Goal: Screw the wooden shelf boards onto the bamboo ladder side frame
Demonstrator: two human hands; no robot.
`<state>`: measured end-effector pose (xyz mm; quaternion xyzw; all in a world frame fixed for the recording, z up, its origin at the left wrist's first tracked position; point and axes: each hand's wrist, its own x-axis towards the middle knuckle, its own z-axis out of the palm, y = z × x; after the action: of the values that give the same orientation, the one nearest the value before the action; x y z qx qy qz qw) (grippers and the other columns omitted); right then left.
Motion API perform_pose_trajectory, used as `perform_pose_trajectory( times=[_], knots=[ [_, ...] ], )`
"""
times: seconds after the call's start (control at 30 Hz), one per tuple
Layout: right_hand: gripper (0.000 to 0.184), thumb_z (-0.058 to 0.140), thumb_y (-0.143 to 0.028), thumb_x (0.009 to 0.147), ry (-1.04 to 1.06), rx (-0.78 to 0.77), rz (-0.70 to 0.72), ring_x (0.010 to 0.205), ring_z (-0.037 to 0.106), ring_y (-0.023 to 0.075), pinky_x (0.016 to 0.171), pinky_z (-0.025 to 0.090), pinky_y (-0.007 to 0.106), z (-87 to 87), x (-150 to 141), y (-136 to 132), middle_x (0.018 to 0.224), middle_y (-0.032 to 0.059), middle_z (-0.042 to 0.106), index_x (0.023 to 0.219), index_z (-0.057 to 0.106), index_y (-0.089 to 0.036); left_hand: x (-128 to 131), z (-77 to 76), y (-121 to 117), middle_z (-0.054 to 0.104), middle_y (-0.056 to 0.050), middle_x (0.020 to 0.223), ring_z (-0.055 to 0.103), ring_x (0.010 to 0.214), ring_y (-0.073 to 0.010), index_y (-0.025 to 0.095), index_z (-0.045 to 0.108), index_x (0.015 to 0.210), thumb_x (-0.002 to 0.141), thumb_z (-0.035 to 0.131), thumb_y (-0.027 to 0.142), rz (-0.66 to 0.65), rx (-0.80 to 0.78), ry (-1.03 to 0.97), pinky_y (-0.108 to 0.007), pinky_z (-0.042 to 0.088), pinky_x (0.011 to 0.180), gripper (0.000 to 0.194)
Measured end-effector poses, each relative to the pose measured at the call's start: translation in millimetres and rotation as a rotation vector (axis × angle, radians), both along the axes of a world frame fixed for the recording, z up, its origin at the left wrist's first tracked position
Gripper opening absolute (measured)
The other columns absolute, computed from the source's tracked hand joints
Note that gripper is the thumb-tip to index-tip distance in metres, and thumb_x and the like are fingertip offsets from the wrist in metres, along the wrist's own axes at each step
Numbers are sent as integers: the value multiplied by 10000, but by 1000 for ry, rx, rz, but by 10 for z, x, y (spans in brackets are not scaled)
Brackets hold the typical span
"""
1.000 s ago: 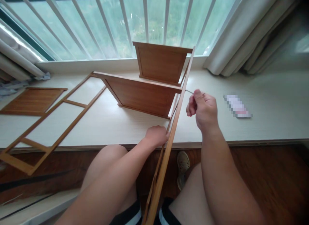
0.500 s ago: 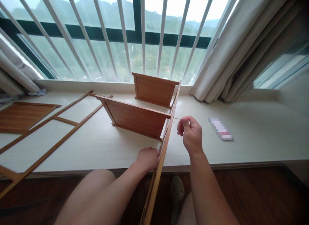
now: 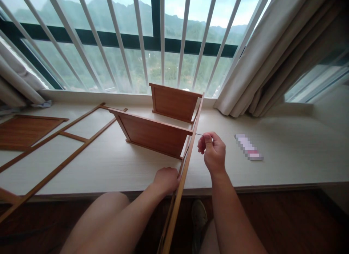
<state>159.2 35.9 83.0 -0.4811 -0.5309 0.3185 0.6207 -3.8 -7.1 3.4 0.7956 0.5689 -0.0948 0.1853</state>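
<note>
A wooden side frame [image 3: 178, 203] stands on its long edge, running from the window side toward me past the front edge. Two brown slatted shelf panels, a nearer panel [image 3: 154, 134] and a farther panel [image 3: 176, 103], meet its left face. Low on the frame, my left hand [image 3: 166, 179] is closed around it, its fingertips hidden behind the wood. My right hand [image 3: 214, 150] pinches a thin metal hex key [image 3: 200, 134] on the frame's right side. The key's tip meets the frame where the nearer panel joins; the exact seating is too small to tell.
Another wooden ladder-like frame [image 3: 73, 152] lies on the white ledge [image 3: 294, 152] at left, beside a loose slatted panel [image 3: 29, 130]. A blurred-out flat object [image 3: 248, 147] lies right. Behind are window bars and a curtain [image 3: 253, 64]; the ledge's front edge is near my knees.
My right hand has shifted slightly left, bringing the hex key's tip from just short of the frame up to it. My left hand keeps its grip on the frame.
</note>
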Motion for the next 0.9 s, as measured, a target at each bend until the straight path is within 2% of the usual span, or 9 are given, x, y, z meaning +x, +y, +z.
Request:
perform_pose_trajectory(
  times=[0.23, 0.53, 0.9],
  knots=[
    [404, 467, -545, 937, -77, -8, 16, 479, 485, 102, 448, 380, 223, 0, 34, -7, 593, -20, 552, 738, 545, -202, -4, -48, 12, 716, -175, 983, 682, 933, -318, 159, 723, 965, 928, 302, 527, -4, 7, -1, -421, 531, 804, 560],
    [396, 469, -522, 945, -182, 25, 9, 498, 490, 107, 487, 390, 235, 26, 76, -27, 598, -17, 556, 731, 558, -200, 4, -33, 17, 713, -185, 996, 679, 935, -328, 150, 723, 984, 925, 305, 521, 0, -13, -1, -438, 532, 806, 561],
    [500, 517, -545, 906, -12, -114, 71, 398, 451, 109, 412, 350, 238, 47, 79, -18, 431, -4, 506, 567, 544, -180, 17, -7, -2, 711, -168, 1012, 674, 950, -305, 154, 716, 986, 921, 320, 528, 36, -20, 7, -391, 524, 816, 549]
  ],
)
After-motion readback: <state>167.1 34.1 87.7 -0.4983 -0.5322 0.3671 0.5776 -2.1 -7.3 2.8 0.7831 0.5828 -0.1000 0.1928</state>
